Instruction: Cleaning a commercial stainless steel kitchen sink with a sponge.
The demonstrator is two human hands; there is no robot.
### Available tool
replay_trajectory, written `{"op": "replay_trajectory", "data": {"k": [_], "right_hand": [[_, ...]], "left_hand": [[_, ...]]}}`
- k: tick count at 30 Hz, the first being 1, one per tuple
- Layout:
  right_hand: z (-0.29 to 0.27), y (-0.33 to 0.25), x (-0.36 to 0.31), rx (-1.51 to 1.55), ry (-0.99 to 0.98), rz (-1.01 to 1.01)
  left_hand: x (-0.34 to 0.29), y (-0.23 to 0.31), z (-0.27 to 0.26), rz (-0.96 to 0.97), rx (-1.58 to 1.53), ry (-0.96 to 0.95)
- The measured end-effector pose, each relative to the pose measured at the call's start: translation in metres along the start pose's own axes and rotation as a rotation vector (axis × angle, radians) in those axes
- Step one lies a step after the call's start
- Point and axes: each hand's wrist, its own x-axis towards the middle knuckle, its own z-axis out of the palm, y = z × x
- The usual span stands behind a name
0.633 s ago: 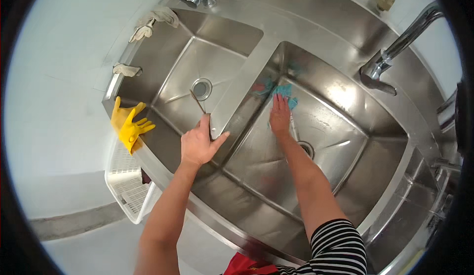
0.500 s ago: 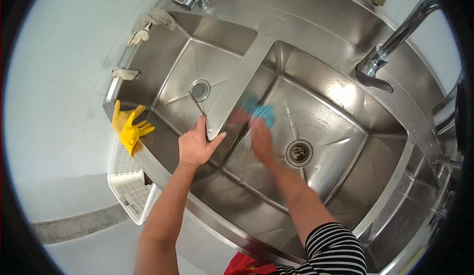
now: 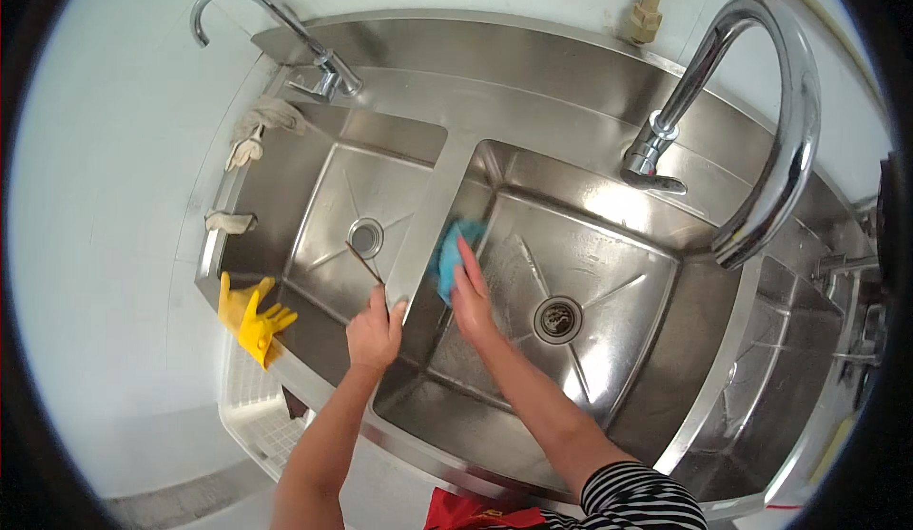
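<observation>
A stainless steel double sink (image 3: 590,140) fills the view. My right hand (image 3: 470,294) presses a blue cloth (image 3: 447,256) against the left inner wall of the right basin, beside the divider. My left hand (image 3: 374,332) rests on the near end of the divider between the two basins, fingers curled over its edge and holding nothing. A thin dark stick (image 3: 364,264) lies in the left basin just past my left fingertips, near that basin's drain (image 3: 365,237).
A tall curved tap (image 3: 761,102) arches over the right basin, whose drain (image 3: 557,318) is right of my hand. A smaller tap (image 3: 314,50) stands at the back left. Yellow gloves (image 3: 252,316) hang on the left rim above a white basket (image 3: 262,416). Pale rags (image 3: 262,126) lie on the left ledge.
My right hand has slid the blue cloth from the basin's far left area toward me along the left wall. My left hand has stayed on the divider.
</observation>
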Motion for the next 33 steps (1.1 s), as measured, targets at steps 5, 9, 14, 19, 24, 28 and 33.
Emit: {"op": "replay_trajectory", "data": {"k": [5, 9, 14, 19, 24, 28, 33], "right_hand": [[-0.038, 0.048, 0.108, -0.423, 0.355, -0.205], [-0.039, 0.153, 0.012, -0.443, 0.551, 0.216], [0.064, 0.028, -0.099, 0.008, 0.306, 0.537], [0.049, -0.002, 0.009, -0.198, 0.206, -0.023], [-0.021, 0.093, 0.078, -0.335, 0.413, 0.104], [-0.047, 0.18, -0.017, -0.414, 0.549, 0.341], [0.048, 0.072, -0.134, 0.354, 0.289, 0.898]], "left_hand": [[0.009, 0.014, 0.016, 0.031, -0.016, -0.077], [0.014, 0.013, 0.021, 0.034, -0.063, -0.118], [0.01, 0.001, 0.001, -0.052, -0.061, -0.17], [0.01, -0.002, 0.006, -0.001, -0.083, -0.161], [0.01, 0.003, 0.01, 0.056, -0.084, -0.163], [0.018, 0.02, 0.017, 0.064, -0.073, -0.2], [0.011, -0.006, 0.009, 0.03, -0.039, -0.14]]}}
